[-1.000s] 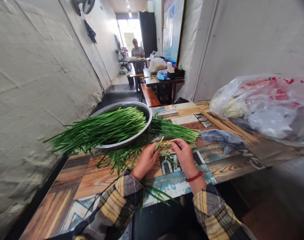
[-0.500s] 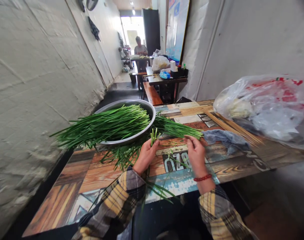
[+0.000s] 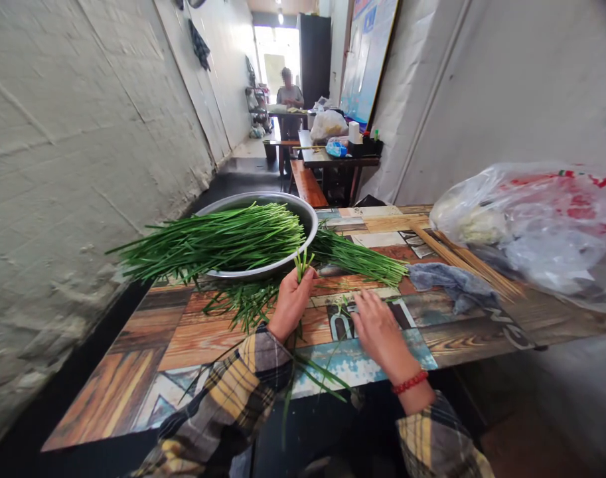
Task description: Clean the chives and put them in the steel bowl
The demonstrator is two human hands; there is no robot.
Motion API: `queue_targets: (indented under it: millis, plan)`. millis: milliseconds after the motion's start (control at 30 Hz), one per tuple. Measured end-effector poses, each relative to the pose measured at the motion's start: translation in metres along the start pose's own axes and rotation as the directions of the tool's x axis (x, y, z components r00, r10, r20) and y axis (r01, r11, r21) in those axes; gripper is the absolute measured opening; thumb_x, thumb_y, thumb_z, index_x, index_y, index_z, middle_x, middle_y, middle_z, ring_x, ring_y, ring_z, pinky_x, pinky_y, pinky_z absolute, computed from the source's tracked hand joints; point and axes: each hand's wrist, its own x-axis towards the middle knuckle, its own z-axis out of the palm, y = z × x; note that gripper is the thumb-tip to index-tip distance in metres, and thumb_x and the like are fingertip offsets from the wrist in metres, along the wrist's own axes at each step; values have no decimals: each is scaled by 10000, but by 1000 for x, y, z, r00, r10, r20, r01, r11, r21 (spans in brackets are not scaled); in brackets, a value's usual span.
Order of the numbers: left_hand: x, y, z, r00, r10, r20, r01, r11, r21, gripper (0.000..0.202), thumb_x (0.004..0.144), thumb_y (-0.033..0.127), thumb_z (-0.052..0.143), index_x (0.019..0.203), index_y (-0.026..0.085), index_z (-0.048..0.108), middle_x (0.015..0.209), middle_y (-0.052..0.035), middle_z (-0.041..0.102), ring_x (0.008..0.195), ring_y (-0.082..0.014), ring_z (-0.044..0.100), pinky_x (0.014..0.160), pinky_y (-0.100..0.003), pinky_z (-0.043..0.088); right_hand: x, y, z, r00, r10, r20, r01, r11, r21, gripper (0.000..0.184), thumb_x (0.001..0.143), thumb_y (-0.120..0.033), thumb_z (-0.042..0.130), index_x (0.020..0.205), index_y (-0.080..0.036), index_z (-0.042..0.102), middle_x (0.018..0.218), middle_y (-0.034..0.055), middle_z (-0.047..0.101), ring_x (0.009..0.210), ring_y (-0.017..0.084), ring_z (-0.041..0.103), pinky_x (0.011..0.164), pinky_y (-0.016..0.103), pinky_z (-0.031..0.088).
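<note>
My left hand [image 3: 291, 302] is closed around a small bunch of garlic chives [image 3: 303, 264]. Their pale ends stick up above the thumb, while long green leaves hang down below the wrist past the table edge. Low over the tabletop, my right hand [image 3: 377, 325] has its fingers stretched out, near thin green scraps [image 3: 343, 311]; whether it touches them I cannot tell. Beyond my left hand, a big heap of chives [image 3: 223, 239] fills a metal basin [image 3: 312, 229] and overhangs its left side. Another bundle of chives [image 3: 365, 257] lies right of the basin, and loose leaves [image 3: 247, 302] lie in front.
A grey-blue cloth [image 3: 454, 282] and long wooden sticks [image 3: 462, 262] lie on the patterned table [image 3: 153, 358] to the right. Beside them sits a clear plastic bag [image 3: 541, 232]. Farther back, a person [image 3: 289, 99] stands behind another table, and a bench [image 3: 308, 184] stands nearer.
My right hand has moved left and down from the tip of the right-hand bundle, its fingers straightening toward the tabletop. My left hand still holds its chives. The view has shifted slightly.
</note>
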Motion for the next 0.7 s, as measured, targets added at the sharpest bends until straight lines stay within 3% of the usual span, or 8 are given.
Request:
queue_targets:
  millis: [133,267,367,433,500,567,700]
  plan:
    - [1,0,-2,999,14,-30,-14,1000,21,340,858,489,494,793,163,570,550,53,380,507,-82,330,475,-196,292,7,-16,0,991,-124,42,114,975,189,421,928,-200,370,1313,-226,540,1316,90,582,1233,223,522,1047,461,424]
    - [2,3,-7,996,44,-78,-42,999,34,331,864,478,488,794,166,575,550,49,381,508,-88,337,483,-202,302,2,-6,-26,999,40,-5,-38,974,226,345,938,-250,382,1161,-249,646,1113,81,671,1045,230,617,937,429,483]
    - [2,11,-13,986,102,-129,-89,991,100,330,886,465,458,809,171,587,556,39,405,528,-102,369,504,-212,322,-8,-8,-47,980,-14,197,-40,963,267,276,933,-301,443,1043,-265,694,955,56,689,874,203,644,790,347,514]
    - [1,17,-18,970,170,-176,-137,973,184,326,900,455,441,825,177,596,574,30,432,557,-113,402,533,-220,340,-13,-18,-53,923,-135,360,26,956,291,241,926,-314,481,961,-276,716,861,35,686,809,187,633,747,323,503]
    - [-1,22,-22,933,275,-232,-202,935,292,315,910,439,435,823,184,598,603,22,463,588,-121,426,574,-229,357,-12,-33,-49,863,-247,440,103,940,324,216,920,-317,507,930,-287,721,838,20,687,809,180,624,763,321,497]
    - [-2,25,-24,877,397,-271,-271,874,403,298,922,410,429,807,188,593,636,18,491,607,-121,438,612,-233,363,-6,-45,-34,867,-296,401,164,930,330,205,910,-308,528,1012,-283,704,953,32,693,911,194,621,835,350,497]
    - [-4,25,-27,789,551,-271,-346,764,544,252,938,338,423,818,193,590,706,1,552,654,-126,493,660,-234,370,11,-51,4,962,-220,163,185,961,207,382,903,-222,490,1276,-200,570,1300,115,572,1237,254,491,1037,457,412]
